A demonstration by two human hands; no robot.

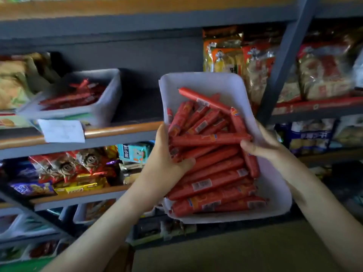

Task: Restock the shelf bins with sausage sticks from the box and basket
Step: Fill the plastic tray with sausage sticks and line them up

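while in bin (276, 185), sausages (213, 174) under fingers (183, 162)

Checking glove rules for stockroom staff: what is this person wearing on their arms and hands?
The left hand and right hand have no gloves, and no ring, watch or bracelet shows. Both forearms are bare to the picture's edge, with no sleeve in sight.

Glossy sausage sticks (212, 173) — matt plastic bin (275, 201).
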